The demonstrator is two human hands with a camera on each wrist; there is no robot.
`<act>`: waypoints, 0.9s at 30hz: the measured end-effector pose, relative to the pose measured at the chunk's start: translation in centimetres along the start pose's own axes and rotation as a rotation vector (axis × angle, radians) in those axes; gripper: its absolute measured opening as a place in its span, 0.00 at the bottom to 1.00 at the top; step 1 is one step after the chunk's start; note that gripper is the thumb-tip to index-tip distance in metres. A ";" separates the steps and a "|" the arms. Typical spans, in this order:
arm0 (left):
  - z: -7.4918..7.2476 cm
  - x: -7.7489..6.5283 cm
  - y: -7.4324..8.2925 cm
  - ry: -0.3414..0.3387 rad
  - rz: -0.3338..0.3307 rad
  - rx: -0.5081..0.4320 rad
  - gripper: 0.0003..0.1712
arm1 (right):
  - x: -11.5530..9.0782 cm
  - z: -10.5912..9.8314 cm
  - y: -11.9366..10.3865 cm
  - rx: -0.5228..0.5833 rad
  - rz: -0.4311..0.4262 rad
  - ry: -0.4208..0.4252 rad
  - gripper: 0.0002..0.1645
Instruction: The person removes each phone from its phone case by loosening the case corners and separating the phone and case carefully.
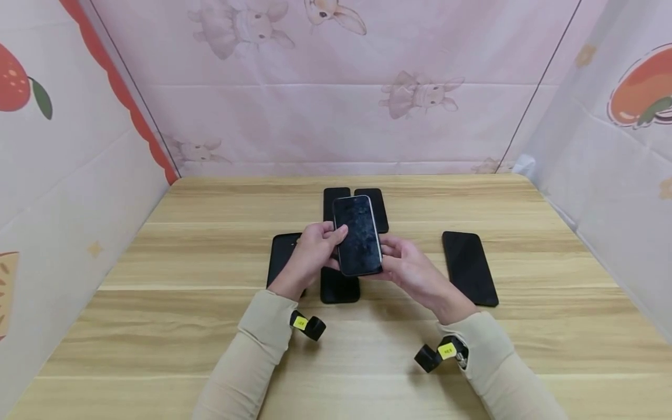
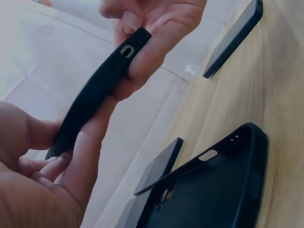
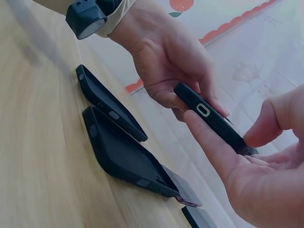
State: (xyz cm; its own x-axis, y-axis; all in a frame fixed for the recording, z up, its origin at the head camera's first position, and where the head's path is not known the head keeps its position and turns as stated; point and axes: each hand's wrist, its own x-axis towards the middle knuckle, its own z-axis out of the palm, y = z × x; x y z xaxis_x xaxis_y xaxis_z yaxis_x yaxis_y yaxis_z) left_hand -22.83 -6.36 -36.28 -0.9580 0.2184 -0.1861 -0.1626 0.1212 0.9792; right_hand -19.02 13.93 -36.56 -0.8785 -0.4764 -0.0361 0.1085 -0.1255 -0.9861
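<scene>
Both hands hold a phone (image 1: 359, 236) in a black case, raised over the middle of the table with its dark, smudged screen up. My left hand (image 1: 313, 251) grips its left edge, thumb over the front of the screen. At the lower right corner, my right hand (image 1: 412, 271) pinches the phone between thumb and fingers. In the left wrist view, the case's bottom edge (image 2: 102, 85) shows a light-rimmed charging port. Below the hands lie two hollow black phone cases: one case (image 3: 128, 152) under the held phone, another case (image 3: 109, 104) beside it at the left.
Two dark phones lie at the back, a left phone (image 1: 336, 195) partly hidden by the held one and a right phone (image 1: 374, 204). A further dark phone (image 1: 469, 268) lies to the right, near my right forearm. Printed cloth walls (image 1: 336, 128) bound the wooden table (image 1: 210, 326).
</scene>
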 end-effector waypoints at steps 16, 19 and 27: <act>0.0 0.2 0.0 0.031 0.019 -0.060 0.17 | 0.0 0.7 -0.2 0.033 0.014 0.042 0.33; 0.0 0.1 0.1 0.055 0.024 -0.068 0.17 | -0.1 0.9 -0.4 0.026 0.005 0.047 0.35; 0.0 0.0 0.3 0.083 0.032 -0.073 0.17 | -0.1 1.3 -0.2 0.021 -0.050 0.040 0.38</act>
State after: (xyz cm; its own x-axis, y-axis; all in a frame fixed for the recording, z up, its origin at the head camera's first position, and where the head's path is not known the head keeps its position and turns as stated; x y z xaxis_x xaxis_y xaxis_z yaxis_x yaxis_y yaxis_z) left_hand -22.88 -6.32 -36.00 -0.9787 0.1401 -0.1500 -0.1452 0.0443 0.9884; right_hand -18.35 12.92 -36.15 -0.9008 -0.4342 0.0061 0.0735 -0.1663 -0.9833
